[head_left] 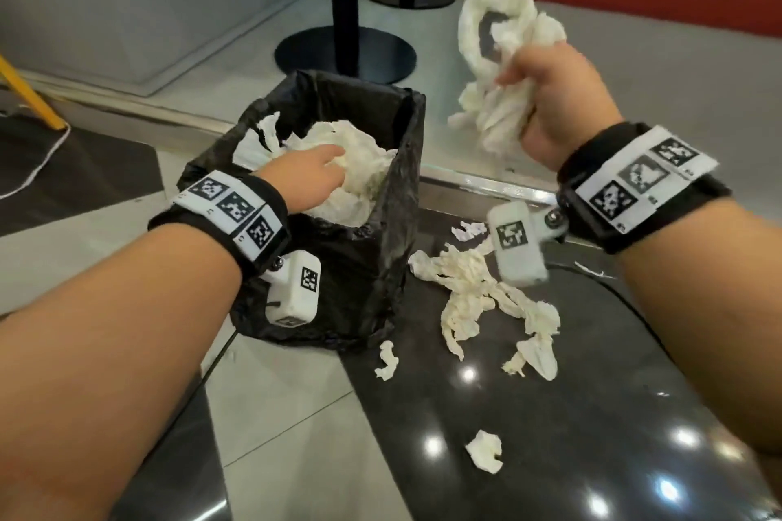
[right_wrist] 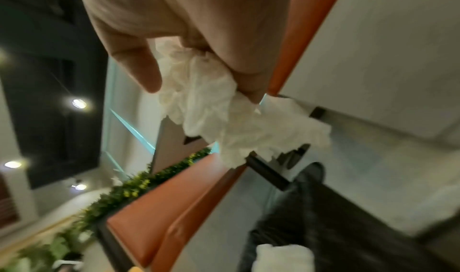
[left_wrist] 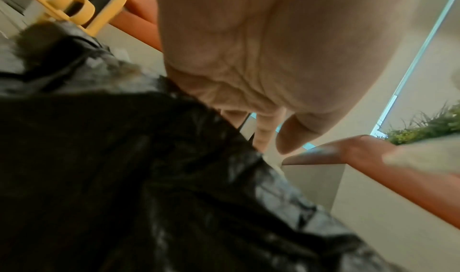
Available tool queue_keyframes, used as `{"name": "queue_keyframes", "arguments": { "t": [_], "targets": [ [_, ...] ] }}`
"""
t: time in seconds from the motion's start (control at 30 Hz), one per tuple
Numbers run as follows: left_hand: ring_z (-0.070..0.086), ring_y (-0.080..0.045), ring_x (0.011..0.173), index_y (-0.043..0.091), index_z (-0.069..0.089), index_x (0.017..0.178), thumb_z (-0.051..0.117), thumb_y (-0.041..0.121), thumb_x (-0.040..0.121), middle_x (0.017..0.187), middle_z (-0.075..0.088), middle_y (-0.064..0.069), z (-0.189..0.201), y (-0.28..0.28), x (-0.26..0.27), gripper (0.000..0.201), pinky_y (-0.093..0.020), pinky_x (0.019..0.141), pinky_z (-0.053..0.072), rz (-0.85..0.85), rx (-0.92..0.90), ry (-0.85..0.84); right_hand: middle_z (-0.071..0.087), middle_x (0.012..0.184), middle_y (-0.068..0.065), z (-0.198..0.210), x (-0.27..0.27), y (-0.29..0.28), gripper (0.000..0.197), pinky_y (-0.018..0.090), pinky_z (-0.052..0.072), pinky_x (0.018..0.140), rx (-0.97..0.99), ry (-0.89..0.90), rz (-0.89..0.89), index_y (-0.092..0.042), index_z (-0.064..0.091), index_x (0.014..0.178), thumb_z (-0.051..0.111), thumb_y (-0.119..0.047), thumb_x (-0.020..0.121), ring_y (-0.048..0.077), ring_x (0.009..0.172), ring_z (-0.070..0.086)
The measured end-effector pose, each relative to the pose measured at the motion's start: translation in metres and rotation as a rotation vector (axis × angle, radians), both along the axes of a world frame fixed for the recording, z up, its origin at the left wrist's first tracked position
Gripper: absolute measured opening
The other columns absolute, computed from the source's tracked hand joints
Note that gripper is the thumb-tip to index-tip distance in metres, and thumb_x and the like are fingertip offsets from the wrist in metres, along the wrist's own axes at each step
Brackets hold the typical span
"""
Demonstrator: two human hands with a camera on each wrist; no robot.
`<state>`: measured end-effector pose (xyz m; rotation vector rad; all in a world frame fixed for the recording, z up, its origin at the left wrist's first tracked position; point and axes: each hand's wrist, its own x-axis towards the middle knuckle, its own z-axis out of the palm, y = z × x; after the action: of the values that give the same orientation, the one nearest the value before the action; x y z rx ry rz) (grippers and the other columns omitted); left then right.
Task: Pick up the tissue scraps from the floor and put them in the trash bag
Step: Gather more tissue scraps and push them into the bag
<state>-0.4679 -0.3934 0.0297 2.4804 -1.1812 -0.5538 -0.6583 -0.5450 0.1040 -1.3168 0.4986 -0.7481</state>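
Twisted white tissue bundle (head_left: 503, 68) clenched in right hand (head_left: 563, 97) — raised right of black trash bag (head_left: 372, 266). Left hand (head_left: 304, 178), fingers extended, pressed on crumpled tissue in bag (head_left: 359, 169). Loose tissue scraps (head_left: 478, 292) strewn on floor (head_left: 296, 436) beside bag. Bag contents seen only from head view — left wrist view blocked by bag wall.

You've got bright, even indoor light. Ceiling lamps (right_wrist: 79, 103) glare as white spots on the glossy dark floor (head_left: 550, 436). Head view is sharp w/ slight edge bending; both wrist views are dim, soft, motion-blurred, esp. the trash bag (left_wrist: 124, 178).
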Motion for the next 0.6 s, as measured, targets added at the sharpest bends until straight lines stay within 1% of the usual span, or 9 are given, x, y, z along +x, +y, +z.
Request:
{"name": "queue_keyframes", "arguments": {
  "t": [0.03,0.1,0.13,0.23,0.27,0.33,0.4,0.5,0.6],
  "targets": [
    [0.040,-0.030,0.130,0.029,0.038,0.137,0.042,0.024,0.089,0.146,0.040,-0.009,0.000,0.005,0.003,0.049,-0.038,0.105,0.033,0.014,-0.028,-0.036,0.055,0.080,0.004,0.011,0.018,0.004,0.041,0.057,0.051,0.081,-0.016,-0.056,0.001,-0.011,0.057,0.098,0.051,0.001,0.059,0.024,0.074,0.054],
    [0.051,-0.033,0.115,0.028,0.046,0.127,0.044,0.024,0.085,0.135,0.049,-0.011,0.006,0.015,0.008,0.043,-0.041,0.097,0.044,0.071,-0.149,-0.120,0.057,0.086,0.001,0.025,0.053,0.015,0.054,0.032,0.054,0.065,-0.141,-0.048,-0.036,-0.011,0.051,0.109,0.049,-0.001,0.056,0.019,0.078,0.056],
    [0.053,-0.035,0.109,0.026,0.049,0.123,0.046,0.023,0.083,0.129,0.051,-0.012,0.011,0.019,0.010,0.040,-0.042,0.092,0.047,0.093,-0.215,-0.167,0.058,0.092,0.003,0.024,0.072,0.019,0.060,0.029,0.054,0.064,-0.231,0.029,-0.043,-0.013,0.047,0.116,0.051,-0.002,0.057,0.019,0.082,0.057],
    [0.053,-0.035,0.098,0.019,0.051,0.116,0.049,0.018,0.082,0.118,0.050,-0.014,0.018,0.030,0.012,0.034,-0.040,0.081,0.044,0.110,-0.354,-0.282,0.048,0.128,0.013,0.004,0.112,0.023,0.080,0.038,0.052,0.087,-0.595,0.534,0.041,-0.017,0.030,0.142,0.061,-0.007,0.069,0.027,0.110,0.053],
    [0.053,-0.034,0.095,0.019,0.050,0.115,0.049,0.018,0.082,0.116,0.050,-0.013,0.019,0.034,0.011,0.033,-0.040,0.079,0.044,0.109,-0.360,-0.293,0.040,0.138,0.014,-0.005,0.118,0.018,0.081,0.035,0.052,0.085,-0.690,0.694,0.087,-0.019,0.026,0.145,0.063,-0.011,0.073,0.027,0.113,0.051],
    [0.052,-0.032,0.093,0.020,0.049,0.113,0.050,0.018,0.081,0.113,0.050,-0.012,0.018,0.041,0.011,0.032,-0.040,0.078,0.043,0.091,-0.356,-0.317,0.029,0.148,0.010,-0.018,0.113,0.007,0.079,0.022,0.049,0.065,-0.757,0.761,0.140,-0.023,0.024,0.147,0.061,-0.012,0.078,0.022,0.102,0.051],
    [0.051,-0.029,0.088,0.020,0.049,0.111,0.050,0.017,0.081,0.104,0.052,-0.009,0.016,0.047,0.010,0.030,-0.038,0.074,0.042,0.054,-0.346,-0.328,0.035,0.144,0.004,-0.028,0.092,-0.007,0.071,0.018,0.047,0.062,-0.740,0.665,0.064,-0.023,0.030,0.145,0.057,-0.008,0.081,0.016,0.092,0.051],
    [0.048,-0.023,0.073,0.020,0.050,0.107,0.050,0.015,0.081,0.087,0.052,-0.004,0.009,0.051,0.001,0.026,-0.035,0.066,0.038,-0.002,-0.320,-0.310,0.049,0.131,0.002,-0.059,0.046,-0.029,0.054,0.034,0.053,0.082,-0.596,0.628,-0.077,-0.022,0.048,0.132,0.053,-0.003,0.082,0.015,0.091,0.054],
    [0.045,-0.015,0.061,0.021,0.050,0.100,0.051,0.013,0.081,0.078,0.051,-0.004,0.001,0.046,-0.015,0.020,-0.035,0.060,0.039,-0.049,-0.364,-0.234,0.056,0.118,0.001,-0.118,-0.006,-0.038,0.044,0.030,0.052,0.073,-0.512,0.763,-0.111,-0.022,0.057,0.120,0.052,-0.001,0.082,0.017,0.092,0.057]
  ]
}}
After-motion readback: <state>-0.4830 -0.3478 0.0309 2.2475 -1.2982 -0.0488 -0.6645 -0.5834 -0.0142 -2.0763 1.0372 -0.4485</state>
